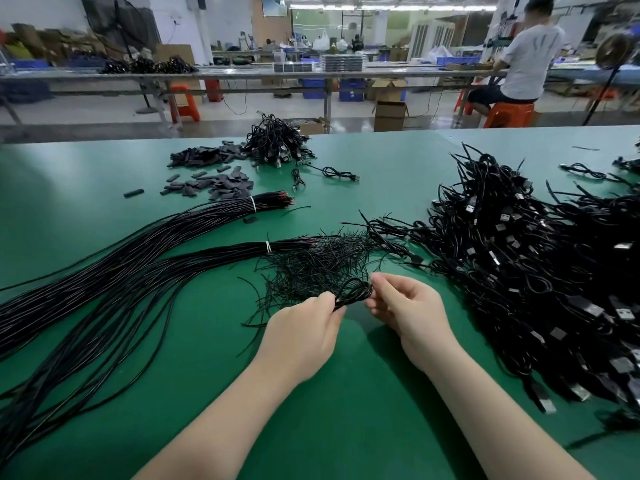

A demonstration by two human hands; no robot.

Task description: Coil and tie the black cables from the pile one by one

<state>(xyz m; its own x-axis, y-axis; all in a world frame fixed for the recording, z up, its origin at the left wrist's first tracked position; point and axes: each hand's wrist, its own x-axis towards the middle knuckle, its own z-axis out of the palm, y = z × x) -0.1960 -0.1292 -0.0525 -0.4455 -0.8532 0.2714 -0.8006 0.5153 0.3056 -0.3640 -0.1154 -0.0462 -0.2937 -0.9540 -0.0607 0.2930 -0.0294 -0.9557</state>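
Workshop benches and orange stools stand far behind a smooth green tabletop (104,174) strewn with black wire.

Largest is the glossy tangled pile of USB cables (540,265) on the right; long straight bundles (121,271) banded in white fan out left; thin, wiry ties (311,265) bristle at centre. Near these, both hands are clamped on one small coiled cable (355,292): left hand (304,334) grips its tail, right hand (405,306) pinches the loop.
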